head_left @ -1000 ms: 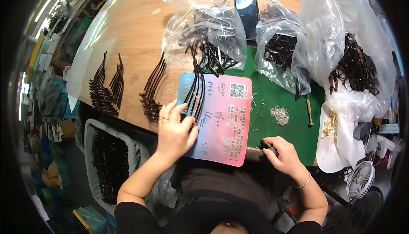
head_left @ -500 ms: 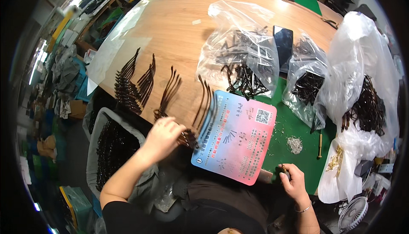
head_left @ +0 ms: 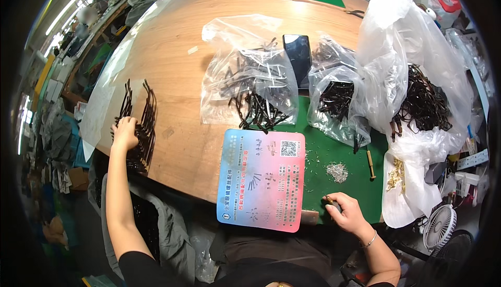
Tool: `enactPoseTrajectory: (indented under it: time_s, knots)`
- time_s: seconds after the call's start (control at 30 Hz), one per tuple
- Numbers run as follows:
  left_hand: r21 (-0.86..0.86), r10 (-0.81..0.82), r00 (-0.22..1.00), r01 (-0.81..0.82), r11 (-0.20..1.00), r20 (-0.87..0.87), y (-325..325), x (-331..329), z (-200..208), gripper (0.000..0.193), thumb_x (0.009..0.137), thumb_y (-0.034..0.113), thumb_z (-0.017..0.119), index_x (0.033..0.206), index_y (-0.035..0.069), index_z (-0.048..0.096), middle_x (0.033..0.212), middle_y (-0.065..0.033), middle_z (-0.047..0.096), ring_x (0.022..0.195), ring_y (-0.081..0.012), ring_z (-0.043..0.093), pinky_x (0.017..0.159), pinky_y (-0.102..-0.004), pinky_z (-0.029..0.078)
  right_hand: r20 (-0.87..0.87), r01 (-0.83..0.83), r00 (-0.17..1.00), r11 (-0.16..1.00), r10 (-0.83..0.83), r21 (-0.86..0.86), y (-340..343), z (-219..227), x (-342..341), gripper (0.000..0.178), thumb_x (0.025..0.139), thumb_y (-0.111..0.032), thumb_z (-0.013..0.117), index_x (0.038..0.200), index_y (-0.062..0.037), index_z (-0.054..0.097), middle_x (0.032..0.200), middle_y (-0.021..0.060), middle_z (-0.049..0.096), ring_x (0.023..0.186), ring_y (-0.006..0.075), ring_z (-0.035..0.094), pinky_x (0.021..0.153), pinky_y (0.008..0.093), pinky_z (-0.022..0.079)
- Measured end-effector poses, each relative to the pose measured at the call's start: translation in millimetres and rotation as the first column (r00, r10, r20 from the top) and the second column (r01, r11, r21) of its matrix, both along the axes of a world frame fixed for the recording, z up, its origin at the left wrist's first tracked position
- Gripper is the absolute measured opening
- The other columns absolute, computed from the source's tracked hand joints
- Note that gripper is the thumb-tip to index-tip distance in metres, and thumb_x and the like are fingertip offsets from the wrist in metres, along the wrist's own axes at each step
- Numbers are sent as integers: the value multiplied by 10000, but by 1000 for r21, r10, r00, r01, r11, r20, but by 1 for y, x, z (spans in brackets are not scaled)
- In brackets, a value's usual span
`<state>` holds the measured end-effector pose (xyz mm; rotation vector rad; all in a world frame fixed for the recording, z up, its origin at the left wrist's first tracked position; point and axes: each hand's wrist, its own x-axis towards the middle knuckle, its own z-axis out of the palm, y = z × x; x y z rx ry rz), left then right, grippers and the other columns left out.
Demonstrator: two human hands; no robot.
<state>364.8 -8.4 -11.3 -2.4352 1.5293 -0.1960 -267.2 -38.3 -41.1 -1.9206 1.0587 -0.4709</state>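
Note:
My left hand (head_left: 125, 133) reaches to the far left of the table, its fingers bent round part of a pile of dark brown eyeglass temples (head_left: 149, 117). The temples lie side by side in overlapping rows near the table's edge. My right hand (head_left: 345, 213) is closed round a small dark tool (head_left: 327, 201) with a brass-coloured end, mostly hidden by the fingers. It rests near the front of a green mat (head_left: 313, 182), below a heap of tiny silvery screws (head_left: 337, 172). Left of it lies a blue-and-pink printed mat (head_left: 261, 182).
Clear plastic bags of dark temples stand behind the mats: one left (head_left: 250, 78), one middle (head_left: 334, 99), one large right (head_left: 389, 41). A black phone (head_left: 297, 60) lies among them. A brass-handled screwdriver (head_left: 371, 165) lies on the green mat. Below the table's left edge hangs a grey-lined bin (head_left: 175, 235).
My left hand has moved left from beside the printed mat to the far-left pile. The temples that lay by that mat are gone from there. The whole view has shifted; my right hand keeps its grip.

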Motion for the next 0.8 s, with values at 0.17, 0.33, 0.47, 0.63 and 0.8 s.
enactPoseTrajectory:
  time_s: [0.17, 0.33, 0.47, 0.63, 0.8]
  knots:
    - [-228, -494, 656, 452, 863, -571, -69, -186, -10, 341, 769, 62, 569, 1105, 4, 555, 1087, -207, 583, 1040, -344, 551, 924, -402, 431, -15, 43, 999, 999, -44, -29, -1, -5, 5, 226, 807, -151, 639, 962, 10, 607, 883, 149, 628, 777, 274, 627, 691, 322, 499]
    - [-443, -274, 786, 1, 896, -553, -172, -255, -50, 370, 871, 168, 531, 1173, -30, 455, 1187, -285, 462, 1097, -458, 465, 911, -476, 411, -8, -4, 1000, 997, 4, -75, 0, -1, 4, 225, 813, -170, 635, 956, 2, 611, 873, 142, 623, 770, 273, 620, 693, 329, 496]
    - [-496, -269, 810, -31, 868, -521, -223, -246, -66, 760, 831, 550, 519, 1427, 145, 277, 1416, -298, 259, 1304, -482, 226, 1065, -544, 204, 132, 93, 986, 990, -107, 106, 8, -7, -5, 199, 806, -143, 633, 956, -13, 617, 869, 115, 627, 756, 234, 620, 690, 301, 491]
    - [-351, -325, 699, 113, 930, -637, -216, -298, -36, 809, 748, 481, 653, 1388, 102, 335, 1299, -262, 437, 1157, -388, 479, 983, -429, 376, 164, 78, 983, 997, -76, -2, 2, -17, -12, 198, 791, -119, 632, 956, -9, 616, 847, 117, 620, 703, 222, 610, 644, 290, 487]
    - [-291, -339, 609, 181, 939, -717, -218, -267, -39, 683, 697, 305, 715, 1233, -19, 442, 1125, -282, 541, 1077, -391, 528, 942, -420, 406, 185, 54, 981, 998, -55, 10, 3, -12, -6, 199, 793, -119, 631, 954, -3, 611, 829, 114, 615, 696, 220, 605, 636, 293, 481]
